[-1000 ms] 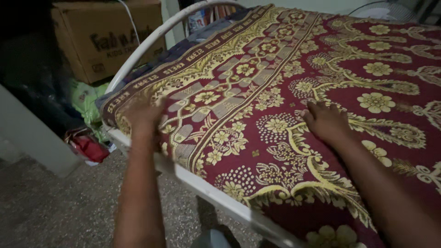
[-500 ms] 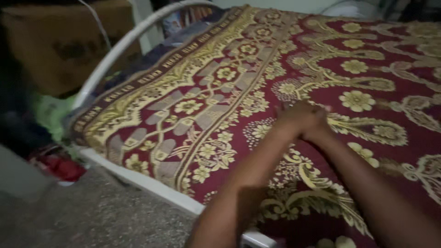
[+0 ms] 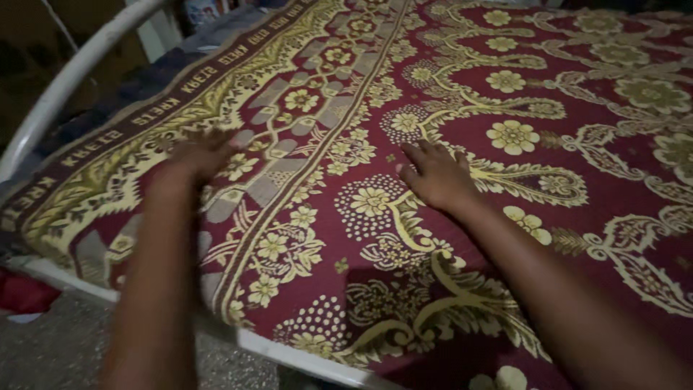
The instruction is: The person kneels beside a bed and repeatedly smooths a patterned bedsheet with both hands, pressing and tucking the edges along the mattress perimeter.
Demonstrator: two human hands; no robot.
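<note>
Maroon cover: gold-flowered bedspread (image 3: 505,217) over white-railed bed (image 3: 65,72)
Floor: grey, speckled (image 3: 50,354)
Right hand (image 3: 437,177): flat, open on cloth
Left hand (image 3: 198,155): open, blurred, near border
Change: left hand has swung back out from the right hand.

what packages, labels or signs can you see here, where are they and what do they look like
Lettered border band: woven along the left edge of the red and gold bedspread, dark brown with pale letters, just beyond the left hand.
Small printed package: top left past the bed rail, white and blue, mostly cut off.
</note>
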